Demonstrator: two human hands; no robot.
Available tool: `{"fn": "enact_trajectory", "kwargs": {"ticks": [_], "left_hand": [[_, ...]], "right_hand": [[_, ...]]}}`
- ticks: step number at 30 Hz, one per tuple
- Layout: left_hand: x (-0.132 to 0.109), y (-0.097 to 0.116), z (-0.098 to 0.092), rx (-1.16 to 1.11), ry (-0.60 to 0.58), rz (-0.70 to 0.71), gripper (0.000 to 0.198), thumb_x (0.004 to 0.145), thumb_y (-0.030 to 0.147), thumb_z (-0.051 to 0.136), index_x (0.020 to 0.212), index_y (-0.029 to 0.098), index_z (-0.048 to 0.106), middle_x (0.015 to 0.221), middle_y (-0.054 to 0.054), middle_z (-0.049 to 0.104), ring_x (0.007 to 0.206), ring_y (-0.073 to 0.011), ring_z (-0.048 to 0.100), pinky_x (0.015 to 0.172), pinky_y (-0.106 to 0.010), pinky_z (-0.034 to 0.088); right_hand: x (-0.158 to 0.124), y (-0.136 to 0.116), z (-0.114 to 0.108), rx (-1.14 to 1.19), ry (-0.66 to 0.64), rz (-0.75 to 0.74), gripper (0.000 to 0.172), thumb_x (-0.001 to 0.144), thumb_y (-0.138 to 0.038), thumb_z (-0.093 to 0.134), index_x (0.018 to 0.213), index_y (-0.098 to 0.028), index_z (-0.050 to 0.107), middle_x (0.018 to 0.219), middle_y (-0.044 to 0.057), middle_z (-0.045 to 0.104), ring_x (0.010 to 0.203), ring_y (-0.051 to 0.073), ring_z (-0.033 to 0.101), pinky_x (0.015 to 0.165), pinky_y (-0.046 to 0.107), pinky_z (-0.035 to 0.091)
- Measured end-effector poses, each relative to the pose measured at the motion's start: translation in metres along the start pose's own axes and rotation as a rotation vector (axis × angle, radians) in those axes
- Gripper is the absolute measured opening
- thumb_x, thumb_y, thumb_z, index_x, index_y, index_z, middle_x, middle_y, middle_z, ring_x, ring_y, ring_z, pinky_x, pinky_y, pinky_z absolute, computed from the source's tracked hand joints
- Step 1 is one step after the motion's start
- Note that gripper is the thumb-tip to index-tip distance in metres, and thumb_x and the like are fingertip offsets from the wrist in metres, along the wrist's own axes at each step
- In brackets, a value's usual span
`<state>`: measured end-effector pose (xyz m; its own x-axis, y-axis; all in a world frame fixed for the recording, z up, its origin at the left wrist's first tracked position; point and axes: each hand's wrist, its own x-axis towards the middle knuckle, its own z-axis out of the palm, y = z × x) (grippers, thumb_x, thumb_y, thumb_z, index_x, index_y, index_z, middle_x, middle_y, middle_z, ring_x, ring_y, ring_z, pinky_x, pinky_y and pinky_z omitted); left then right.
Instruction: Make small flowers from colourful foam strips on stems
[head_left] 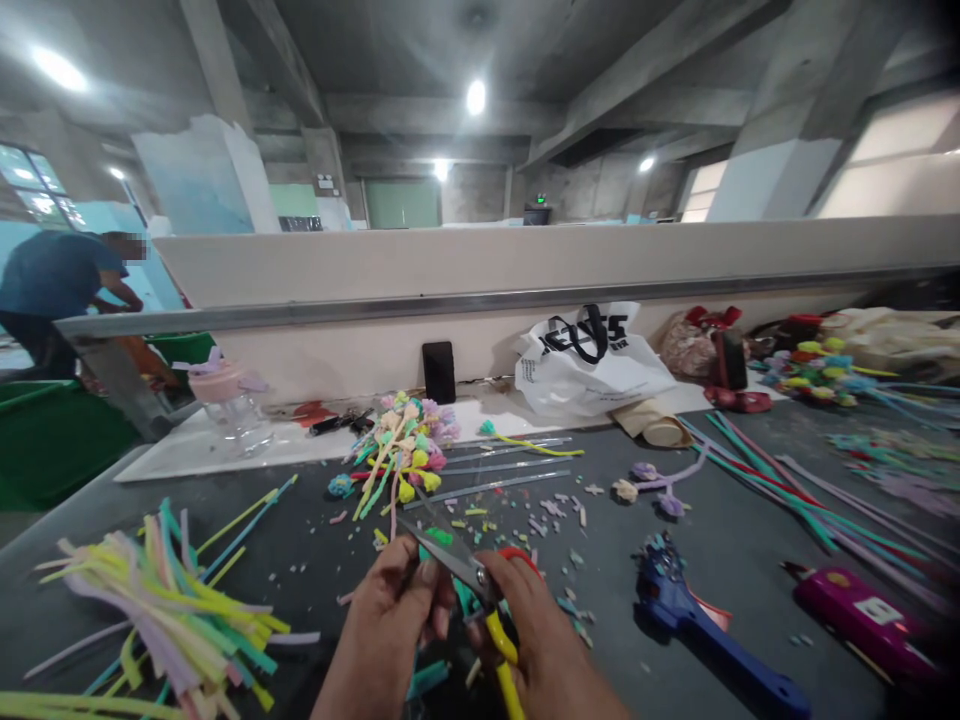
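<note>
My right hand (536, 625) grips a pair of scissors (480, 590) with yellow and red handles; the blades point up and left, partly open. My left hand (394, 610) is pinched closed beside the blades, holding a green piece (439, 537) at the blade tips. Both hands hover over a dark grey table (750, 545) strewn with small coloured cuttings. A pile of finished pastel pipe-cleaner flowers (401, 450) lies just beyond the hands.
A bundle of coloured pipe cleaners (172, 605) lies at the left. A blue glue gun (697, 625) and a magenta one (862, 620) rest at the right, near long stems (787, 485). A white bag (592, 365), a phone (439, 372) and a jar (229, 400) stand behind. A person (60, 290) bends at far left.
</note>
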<state>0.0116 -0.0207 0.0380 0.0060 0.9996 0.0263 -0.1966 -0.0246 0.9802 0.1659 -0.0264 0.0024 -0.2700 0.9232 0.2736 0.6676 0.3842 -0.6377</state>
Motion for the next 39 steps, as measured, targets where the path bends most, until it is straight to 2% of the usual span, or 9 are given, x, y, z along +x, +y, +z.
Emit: {"fn": "enact_trajectory", "kwargs": {"ticks": [6, 11, 14, 19, 27, 30, 34, 39], "left_hand": [[0.002, -0.004, 0.0, -0.06, 0.008, -0.062, 0.028, 0.071, 0.041, 0.063, 0.066, 0.016, 0.052, 0.055, 0.004, 0.053, 0.041, -0.004, 0.04, 0.04, -0.015, 0.028], [0.002, -0.005, -0.002, -0.105, 0.023, -0.107, 0.031, 0.066, 0.042, 0.067, 0.065, 0.016, 0.051, 0.051, 0.005, 0.053, 0.038, -0.0027, 0.04, 0.039, -0.013, 0.025], [0.003, -0.004, -0.001, -0.104, 0.029, -0.127, 0.031, 0.065, 0.041, 0.069, 0.064, 0.015, 0.051, 0.05, 0.005, 0.053, 0.038, -0.0021, 0.039, 0.039, -0.013, 0.025], [0.003, -0.004, 0.0, -0.115, 0.07, -0.174, 0.03, 0.062, 0.038, 0.071, 0.07, 0.016, 0.052, 0.049, 0.006, 0.055, 0.038, -0.0033, 0.041, 0.039, -0.013, 0.028], [0.0, -0.005, -0.005, -0.087, 0.006, -0.135, 0.018, 0.073, 0.031, 0.062, 0.076, 0.015, 0.054, 0.055, 0.004, 0.056, 0.043, -0.0033, 0.043, 0.041, -0.013, 0.029], [0.001, -0.002, -0.006, -0.064, -0.002, -0.093, 0.017, 0.074, 0.031, 0.06, 0.073, 0.015, 0.053, 0.056, 0.004, 0.055, 0.043, -0.0036, 0.042, 0.04, -0.013, 0.028], [0.005, 0.005, -0.008, 0.001, -0.011, -0.03, 0.017, 0.074, 0.032, 0.061, 0.074, 0.016, 0.055, 0.056, 0.004, 0.055, 0.043, -0.004, 0.041, 0.041, -0.014, 0.029], [0.007, 0.009, -0.015, 0.1, -0.033, 0.047, 0.017, 0.076, 0.032, 0.059, 0.071, 0.017, 0.056, 0.052, 0.005, 0.049, 0.045, -0.0057, 0.039, 0.045, -0.016, 0.03]], "right_hand": [[0.0, 0.003, 0.002, -0.068, -0.012, 0.038, 0.051, 0.074, -0.023, 0.055, 0.123, -0.024, 0.043, 0.114, 0.009, 0.053, 0.106, 0.024, 0.052, 0.086, 0.035, 0.045], [0.0, 0.007, 0.004, -0.053, -0.021, -0.003, 0.047, 0.076, -0.03, 0.055, 0.122, -0.022, 0.045, 0.111, 0.01, 0.056, 0.101, 0.023, 0.053, 0.084, 0.034, 0.045], [0.0, 0.008, 0.003, -0.019, -0.022, -0.003, 0.047, 0.075, -0.027, 0.057, 0.12, -0.023, 0.046, 0.107, 0.007, 0.058, 0.096, 0.022, 0.055, 0.081, 0.032, 0.045], [0.001, 0.003, 0.0, 0.03, 0.001, -0.008, 0.037, 0.072, -0.023, 0.059, 0.109, -0.023, 0.053, 0.093, 0.004, 0.062, 0.083, 0.018, 0.058, 0.071, 0.026, 0.046], [-0.001, -0.003, -0.003, 0.078, 0.012, -0.035, 0.027, 0.076, -0.014, 0.052, 0.102, -0.023, 0.055, 0.081, 0.002, 0.063, 0.074, 0.016, 0.058, 0.064, 0.022, 0.043], [0.001, -0.003, -0.006, 0.093, 0.023, -0.004, 0.03, 0.078, -0.019, 0.052, 0.108, -0.024, 0.052, 0.083, 0.001, 0.063, 0.074, 0.016, 0.057, 0.064, 0.023, 0.044], [0.004, -0.001, -0.014, 0.148, 0.074, 0.032, 0.036, 0.081, -0.026, 0.049, 0.117, -0.025, 0.045, 0.099, 0.003, 0.061, 0.083, 0.016, 0.058, 0.072, 0.025, 0.046], [0.002, -0.004, -0.022, -0.024, 0.066, 0.033, 0.043, 0.079, -0.028, 0.053, 0.12, -0.029, 0.045, 0.109, 0.005, 0.057, 0.096, 0.021, 0.055, 0.08, 0.032, 0.044]]}}
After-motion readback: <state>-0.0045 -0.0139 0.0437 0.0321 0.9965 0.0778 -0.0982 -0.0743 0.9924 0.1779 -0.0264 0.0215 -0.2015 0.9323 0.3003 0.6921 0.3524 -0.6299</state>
